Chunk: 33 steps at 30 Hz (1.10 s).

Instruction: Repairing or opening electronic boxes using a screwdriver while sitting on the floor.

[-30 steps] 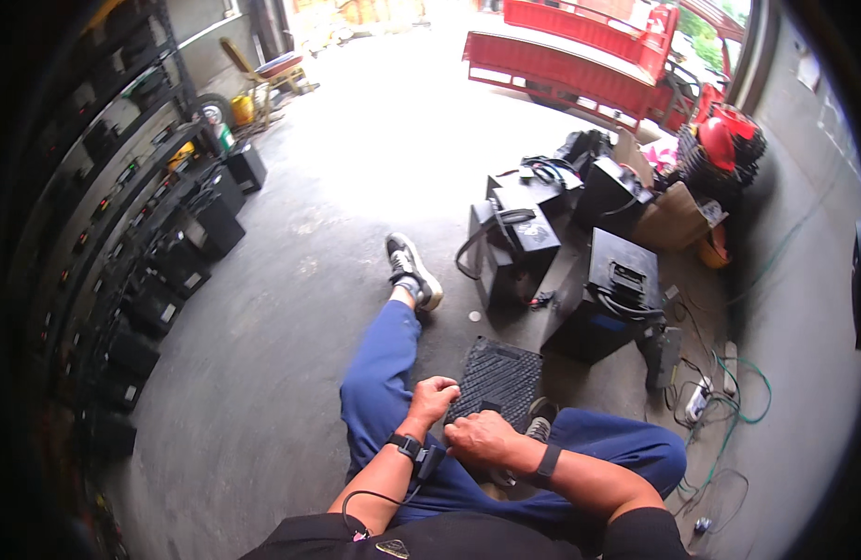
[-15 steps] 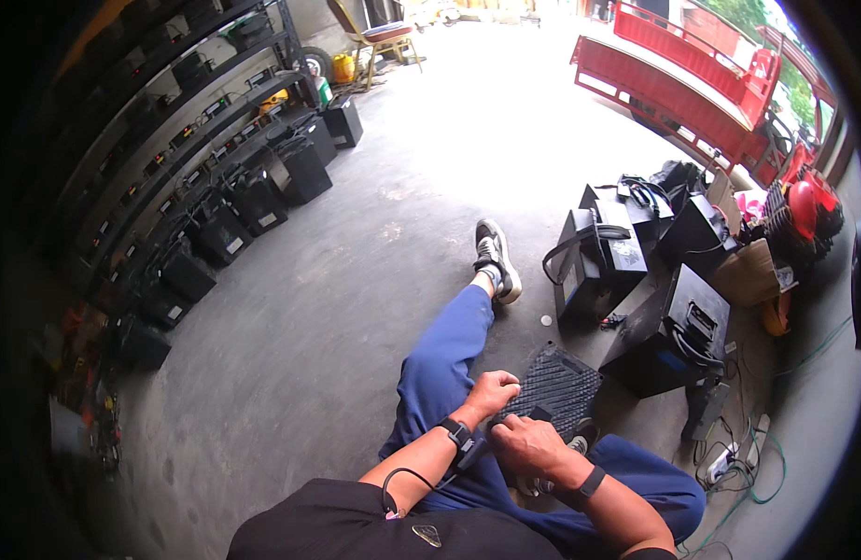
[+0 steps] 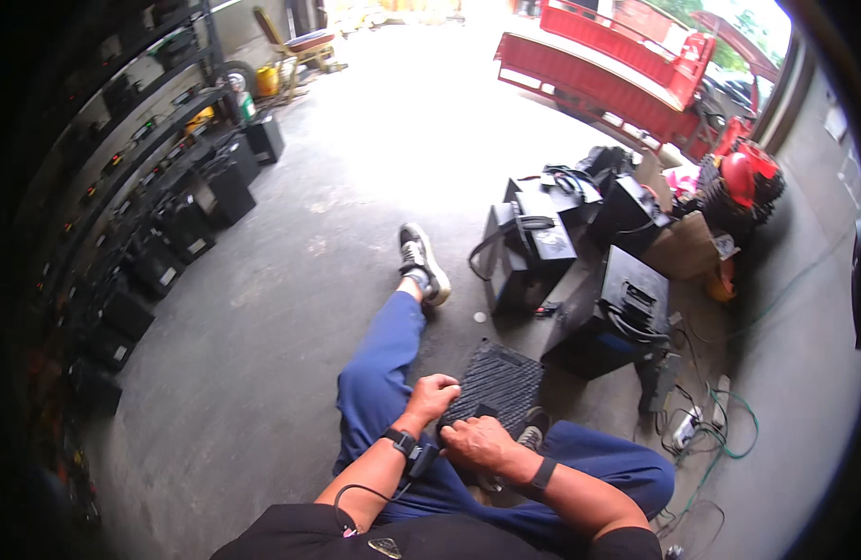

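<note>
I sit with both hands above a black ridged mat [image 3: 500,371] that lies on the floor between my legs. My left hand [image 3: 434,396] is closed, thumb and fingers pressed together at the mat's left edge; whatever it pinches is too small to see. Close beside it, my right hand [image 3: 482,441] is closed with the knuckles up. A small dark flat piece [image 3: 487,411] shows just past its fingers, but what the hand grips underneath is hidden.
Ahead right stand black battery cases [image 3: 609,313] with cables and handles. A white power strip [image 3: 689,427] and green cord lie by the right wall. Shelves [image 3: 160,140] with more black cases line the left. A red cargo vehicle [image 3: 603,79] stands far right.
The whole view has swung to the right, so the surroundings sit further left in the picture. Both hands keep nearly the same pose over the mat.
</note>
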Tool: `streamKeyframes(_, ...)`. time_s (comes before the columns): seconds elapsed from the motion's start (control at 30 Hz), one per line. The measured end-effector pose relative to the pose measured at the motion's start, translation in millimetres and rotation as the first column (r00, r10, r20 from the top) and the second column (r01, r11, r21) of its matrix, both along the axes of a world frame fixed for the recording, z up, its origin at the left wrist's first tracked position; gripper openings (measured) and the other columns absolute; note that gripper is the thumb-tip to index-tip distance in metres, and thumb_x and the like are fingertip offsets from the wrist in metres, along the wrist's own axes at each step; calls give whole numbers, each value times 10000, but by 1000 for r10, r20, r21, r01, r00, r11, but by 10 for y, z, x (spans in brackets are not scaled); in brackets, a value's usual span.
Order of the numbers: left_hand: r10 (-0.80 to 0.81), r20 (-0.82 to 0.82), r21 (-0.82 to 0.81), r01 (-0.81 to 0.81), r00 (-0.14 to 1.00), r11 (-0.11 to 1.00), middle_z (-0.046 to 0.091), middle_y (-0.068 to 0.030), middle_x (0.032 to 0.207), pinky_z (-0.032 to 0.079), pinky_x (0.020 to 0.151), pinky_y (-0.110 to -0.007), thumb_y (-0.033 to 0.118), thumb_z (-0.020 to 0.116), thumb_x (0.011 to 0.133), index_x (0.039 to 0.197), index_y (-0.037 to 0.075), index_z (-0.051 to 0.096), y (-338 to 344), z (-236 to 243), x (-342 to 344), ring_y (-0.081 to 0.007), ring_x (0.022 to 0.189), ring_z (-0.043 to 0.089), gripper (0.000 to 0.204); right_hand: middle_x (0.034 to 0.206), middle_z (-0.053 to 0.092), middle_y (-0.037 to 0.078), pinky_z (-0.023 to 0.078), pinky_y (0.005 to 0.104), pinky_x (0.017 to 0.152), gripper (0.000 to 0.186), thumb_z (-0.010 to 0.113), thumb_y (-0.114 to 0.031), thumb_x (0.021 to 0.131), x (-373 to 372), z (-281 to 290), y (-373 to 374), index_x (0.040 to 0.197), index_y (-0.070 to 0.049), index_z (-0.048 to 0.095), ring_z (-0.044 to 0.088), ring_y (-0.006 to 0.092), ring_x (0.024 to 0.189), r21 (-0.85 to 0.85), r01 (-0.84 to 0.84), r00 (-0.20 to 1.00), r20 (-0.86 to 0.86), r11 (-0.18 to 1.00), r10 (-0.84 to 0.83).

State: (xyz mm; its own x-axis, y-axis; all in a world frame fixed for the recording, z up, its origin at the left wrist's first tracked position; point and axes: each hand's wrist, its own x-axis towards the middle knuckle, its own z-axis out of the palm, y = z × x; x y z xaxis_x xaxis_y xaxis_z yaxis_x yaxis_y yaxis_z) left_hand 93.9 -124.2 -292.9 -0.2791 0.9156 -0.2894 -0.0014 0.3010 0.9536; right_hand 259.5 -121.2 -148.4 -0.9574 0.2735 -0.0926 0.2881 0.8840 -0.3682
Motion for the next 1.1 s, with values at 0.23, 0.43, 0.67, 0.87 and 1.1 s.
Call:
streamKeyframes(0.23, 7, 104, -37, -3, 995, 999, 724, -84, 857, 538, 697, -280, 90, 715, 809, 977, -42, 710, 22, 91, 26, -128, 759, 655, 214, 812, 600, 100, 552, 401, 589, 169, 662, -199, 804, 17, -195, 2, 890, -87, 568, 672, 284, 720, -25, -27, 998, -57, 999, 25)
streamKeyframes(0.43, 27, 152, -48, -20, 988, 999, 717, -78, 847, 535, 686, -275, 70, 707, 808, 969, -42, 705, 11, 87, 13, -124, 745, 647, 196, 857, 614, 112, 551, 409, 596, 239, 707, -261, 800, 0, -145, 2, 895, -90, 571, 677, 285, 727, 8, 9, 1000, -7, 1000, -9)
streamKeyframes(0.67, 35, 166, -54, -26, 986, 998, 710, -74, 824, 533, 671, -270, 60, 702, 803, 949, -46, 699, 4, 147, 21, -121, 727, 645, 180, 845, 606, 113, 541, 411, 595, 194, 669, -206, 815, 1, -23, -9, 894, -67, 559, 676, 294, 749, -52, -2, 1000, 15, 999, 2)
streamKeyframes(0.87, 14, 159, -30, -10, 987, 1000, 714, -82, 832, 543, 689, -273, 56, 701, 802, 962, -54, 696, 16, 117, 19, -132, 734, 655, 195, 873, 620, 121, 547, 413, 610, 232, 684, -247, 819, -23, -75, 5, 889, -65, 557, 680, 294, 771, -70, -31, 999, 14, 997, 32)
streamKeyframes(1.1, 26, 162, -57, -17, 986, 998, 716, -85, 838, 544, 695, -272, 53, 701, 805, 984, -55, 691, 5, 159, 18, -133, 742, 657, 209, 882, 629, 128, 549, 410, 600, 203, 667, -235, 830, -16, -128, 13, 882, -68, 564, 677, 291, 730, -76, -56, 997, -62, 996, 52)
